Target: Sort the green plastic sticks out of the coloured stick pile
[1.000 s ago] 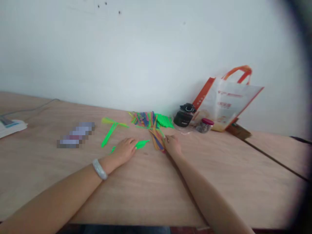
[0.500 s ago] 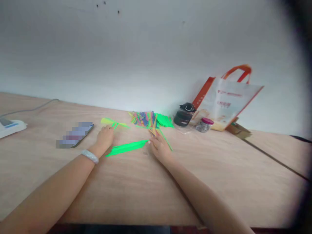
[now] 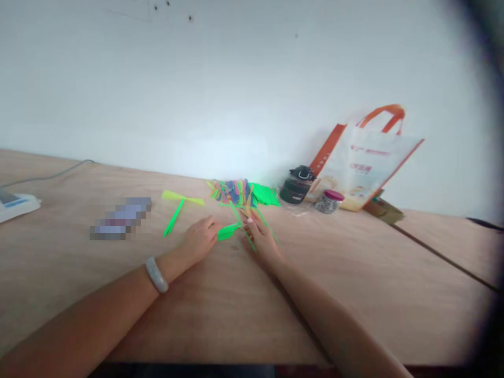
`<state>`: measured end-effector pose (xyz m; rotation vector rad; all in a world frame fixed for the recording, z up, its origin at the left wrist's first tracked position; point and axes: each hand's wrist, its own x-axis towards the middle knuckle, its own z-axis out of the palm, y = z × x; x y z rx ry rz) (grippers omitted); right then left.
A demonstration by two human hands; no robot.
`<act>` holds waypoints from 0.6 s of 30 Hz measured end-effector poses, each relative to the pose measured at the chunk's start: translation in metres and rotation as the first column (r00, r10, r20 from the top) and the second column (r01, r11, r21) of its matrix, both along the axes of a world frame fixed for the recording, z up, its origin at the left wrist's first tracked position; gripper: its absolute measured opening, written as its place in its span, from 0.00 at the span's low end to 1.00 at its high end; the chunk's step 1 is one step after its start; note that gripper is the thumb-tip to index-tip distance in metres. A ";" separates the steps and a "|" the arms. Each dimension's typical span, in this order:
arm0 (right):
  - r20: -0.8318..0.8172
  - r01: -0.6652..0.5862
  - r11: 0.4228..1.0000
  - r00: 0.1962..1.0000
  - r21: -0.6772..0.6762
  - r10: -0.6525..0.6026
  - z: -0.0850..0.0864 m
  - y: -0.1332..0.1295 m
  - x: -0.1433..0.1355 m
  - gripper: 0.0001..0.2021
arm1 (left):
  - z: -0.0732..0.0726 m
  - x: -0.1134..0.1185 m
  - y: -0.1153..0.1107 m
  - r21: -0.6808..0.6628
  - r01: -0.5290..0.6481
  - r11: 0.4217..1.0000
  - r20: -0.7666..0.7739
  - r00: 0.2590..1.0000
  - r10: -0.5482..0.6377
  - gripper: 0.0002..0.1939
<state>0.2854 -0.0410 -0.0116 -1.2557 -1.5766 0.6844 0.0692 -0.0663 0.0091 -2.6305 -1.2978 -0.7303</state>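
A bundle of thin bright green sticks [image 3: 227,232] lies on the table between my hands. My left hand [image 3: 201,239], with a pale bangle at its wrist, covers the bundle's left end, its fingers curled down onto the sticks. Close by, my right hand [image 3: 263,240] is closed around narrow orange-tan strips [image 3: 247,211], with thin green sticks beside its fingers; its grip is partly hidden. Left of my hands, a yellow propeller-shaped blade [image 3: 172,196] lies flat, with green sticks [image 3: 173,218] pointing toward me from its middle.
Behind my hands is a heap of multicoloured blades [image 3: 232,192] beside a pile of green sticks [image 3: 265,194]. To the right stand a black-lidded bottle [image 3: 296,188], a jar with a dark pink lid [image 3: 331,201] and a white-and-orange bag [image 3: 364,168]. A phone [image 3: 122,218] lies left.
My left hand has moved right and toward me, from beside the yellow blade onto the green bundle. Green sticks now lie below the blade. My right hand has barely shifted.
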 end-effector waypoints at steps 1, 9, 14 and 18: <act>-0.012 -0.016 1.000 1.000 -0.023 0.016 0.001 -0.001 -0.002 0.22 | 0.000 0.004 -0.004 -0.006 0.016 1.000 -0.006 1.000 -0.016 0.12; -0.055 -0.228 0.964 0.973 -0.136 0.222 0.006 -0.020 -0.027 0.10 | -0.007 0.012 -0.008 -0.018 0.067 0.998 -0.015 0.998 -0.067 0.09; -0.096 -0.226 0.960 0.972 -0.166 0.213 0.004 -0.023 -0.032 0.08 | -0.010 0.012 -0.008 -0.017 0.059 0.998 0.001 0.998 -0.059 0.08; -0.087 -0.208 0.964 0.977 -0.165 0.196 0.006 -0.026 -0.031 0.09 | -0.012 0.013 -0.007 -0.012 0.031 0.999 -0.039 0.999 -0.032 0.09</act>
